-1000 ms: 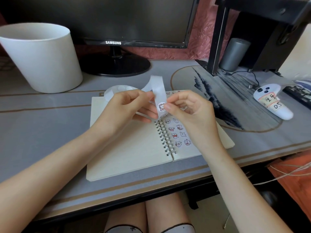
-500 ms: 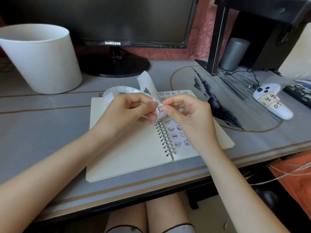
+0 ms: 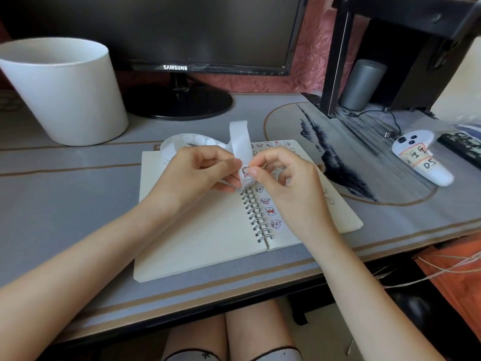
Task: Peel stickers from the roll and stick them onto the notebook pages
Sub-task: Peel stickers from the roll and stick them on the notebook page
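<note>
- The notebook (image 3: 197,238) pages are seen as plain cream.
- The stickers (image 3: 270,211) on the right page are drawn as small white animals with dark outlines and red touches.
- The strip (image 3: 240,142) is white, with paler circles along it; the sticker (image 3: 245,172) on it is marked in red (its drawing is too small to tell).
- The desk (image 3: 65,194) is grey, crossed by brown lines.
- The bucket (image 3: 65,95) is white.
- The mat (image 3: 364,162) is painted with black ink-wash shapes and ringed in brown.

Soft daylight from the right, mild glare on the desk (image 3: 78,204), wide-angle bending at edges, sharp centre.
</note>
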Demonstrator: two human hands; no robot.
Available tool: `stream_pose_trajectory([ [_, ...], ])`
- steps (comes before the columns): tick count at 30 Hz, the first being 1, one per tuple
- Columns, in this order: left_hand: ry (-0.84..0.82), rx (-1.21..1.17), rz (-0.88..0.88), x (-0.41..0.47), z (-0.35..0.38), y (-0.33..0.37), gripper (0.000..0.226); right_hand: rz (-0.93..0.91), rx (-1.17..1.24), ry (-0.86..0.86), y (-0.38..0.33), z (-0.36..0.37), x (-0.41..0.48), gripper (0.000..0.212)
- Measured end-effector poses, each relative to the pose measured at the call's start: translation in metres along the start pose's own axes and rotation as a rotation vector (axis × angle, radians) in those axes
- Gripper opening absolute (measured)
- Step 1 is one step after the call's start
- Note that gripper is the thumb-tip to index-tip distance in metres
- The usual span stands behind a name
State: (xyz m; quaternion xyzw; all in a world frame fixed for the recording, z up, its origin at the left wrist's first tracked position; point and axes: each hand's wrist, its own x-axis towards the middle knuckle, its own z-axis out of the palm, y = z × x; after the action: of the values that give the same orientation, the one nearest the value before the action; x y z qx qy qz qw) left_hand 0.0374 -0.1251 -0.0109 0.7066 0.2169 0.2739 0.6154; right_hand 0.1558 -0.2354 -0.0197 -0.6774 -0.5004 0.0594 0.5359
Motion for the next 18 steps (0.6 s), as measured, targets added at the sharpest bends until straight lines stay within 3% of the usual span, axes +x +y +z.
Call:
stream_pose_trajectory([
  [9, 0.017, 0.002, -0.018, -0.001, 0.000, 0.001, 0.017, -0.063, -0.028, 0.002, -0.007, -0.012, -0.010, 0.012],
  [15, 0.029, -0.007, -0.025, -0.001, -0.001, 0.002, 0.018, 0.284, 0.102, -0.005, -0.005, -0.053, -0.014, 0.008],
  [18, 0.017, -0.002, -0.030, -0.001, 0.000, 0.001, 0.019, 0.418, 0.056, -0.075, 0.002, -0.073, -0.019, 0.001],
])
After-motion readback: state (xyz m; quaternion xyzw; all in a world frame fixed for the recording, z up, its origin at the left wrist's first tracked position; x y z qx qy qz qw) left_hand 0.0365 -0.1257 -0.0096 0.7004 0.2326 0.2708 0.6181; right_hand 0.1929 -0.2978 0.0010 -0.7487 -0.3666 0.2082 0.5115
